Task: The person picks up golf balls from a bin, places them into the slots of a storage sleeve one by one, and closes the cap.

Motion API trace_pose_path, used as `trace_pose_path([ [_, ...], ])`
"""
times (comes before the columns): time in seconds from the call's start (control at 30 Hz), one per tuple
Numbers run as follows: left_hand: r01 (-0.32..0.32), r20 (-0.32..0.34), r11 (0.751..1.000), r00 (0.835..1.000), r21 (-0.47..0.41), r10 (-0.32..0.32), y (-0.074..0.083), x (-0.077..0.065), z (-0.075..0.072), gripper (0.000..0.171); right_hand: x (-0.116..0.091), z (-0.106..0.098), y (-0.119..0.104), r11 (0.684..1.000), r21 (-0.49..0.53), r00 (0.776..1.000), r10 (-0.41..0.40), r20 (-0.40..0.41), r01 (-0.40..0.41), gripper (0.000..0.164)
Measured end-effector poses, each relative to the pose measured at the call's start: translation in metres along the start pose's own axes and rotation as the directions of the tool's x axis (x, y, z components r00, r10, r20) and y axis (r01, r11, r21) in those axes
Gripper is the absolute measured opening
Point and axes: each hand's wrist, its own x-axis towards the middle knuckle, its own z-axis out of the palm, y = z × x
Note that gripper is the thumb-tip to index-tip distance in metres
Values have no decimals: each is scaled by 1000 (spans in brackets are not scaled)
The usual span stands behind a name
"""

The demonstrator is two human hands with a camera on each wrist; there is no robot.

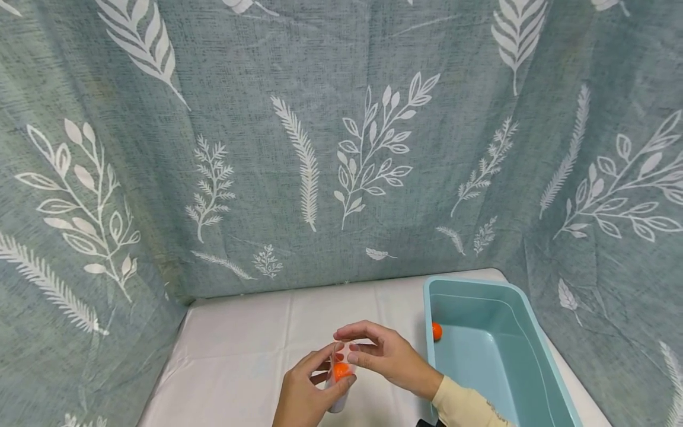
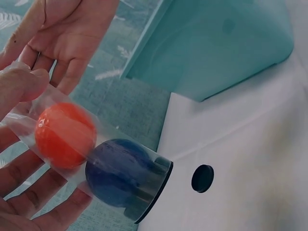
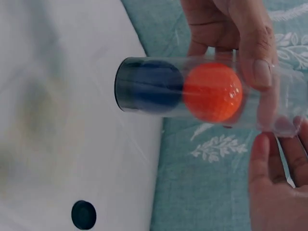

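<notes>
Blue-green cloth (image 1: 320,255) printed with pale leaf sprigs hangs around a table (image 1: 235,350) covered in white. Above it, the left hand (image 1: 312,382) grasps a clear tube (image 3: 250,100), thumb on one side and fingers curled round the other. Inside, a dark blue ball (image 3: 158,86) sits next to the dark-edged end, and an orange ball (image 3: 212,91) touches or nearly touches it. At the tube's other end, the right hand (image 1: 392,359) has its fingers and thumb bent about the rim; whether they pinch it cannot be told. Near the tube, a small black disc (image 3: 83,215) lies on the white cover. To the right stands a teal bin (image 1: 472,362), with another orange ball (image 1: 437,331) beside its left wall.
</notes>
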Motion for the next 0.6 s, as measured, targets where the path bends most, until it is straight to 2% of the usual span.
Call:
trace_pose_path([
  [0.17,21,13,1000,1000,18,-22,-1,0,2,51,-3,-12,-3,999,-22,999,24,-41,-25,36],
  [0.33,40,16,999,999,21,-40,-3,0,4,52,-7,-33,-9,998,-45,994,44,-103,-49,37],
  [0.6,-7,-12,1000,1000,-4,7,-8,-2,8,50,-28,-80,-12,993,-109,978,31,-204,-55,38],
])
